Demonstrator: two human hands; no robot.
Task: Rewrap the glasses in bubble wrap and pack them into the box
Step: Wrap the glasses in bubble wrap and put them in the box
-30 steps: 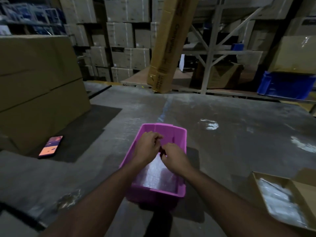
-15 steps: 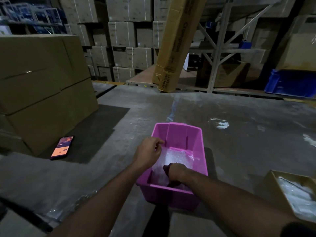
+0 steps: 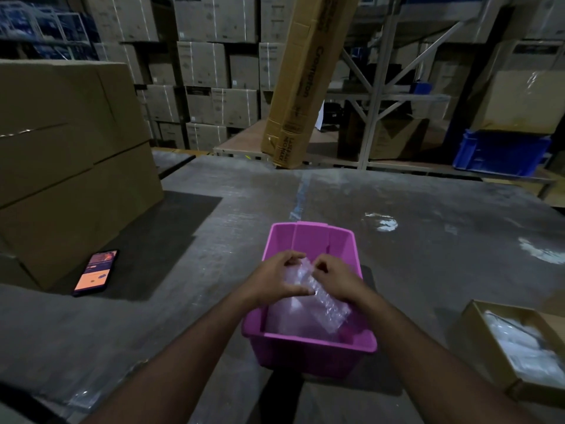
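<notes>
Both hands have come back together above the bin: half a second earlier the right hand (image 3: 334, 281) was reaching low into the pink bin (image 3: 312, 347) while the left held back at its rim, and now the two meet at lower centre of the frame, lifted over the bin's opening. Between them hangs a bubble-wrap bundle (image 3: 318, 301), its upper end pinched by the fingers of each hand, the left hand (image 3: 275, 280) curled round its left edge with the thumb laid across the front. The lower end of the wrap trails down and to the right inside the bin, where more clear wrap lies on the bottom. Whether a glass sits inside the bundle cannot be told; the plastic is too cloudy and the light too dim. Judging by the grip, the person is folding or closing the wrap, so the packing step is not yet done. The open cardboard box (image 3: 477, 338) waits at the lower right edge, well apart from the bin, with pale wrapped items already in it. A lit phone (image 3: 95, 272) lies on the floor at left.
</notes>
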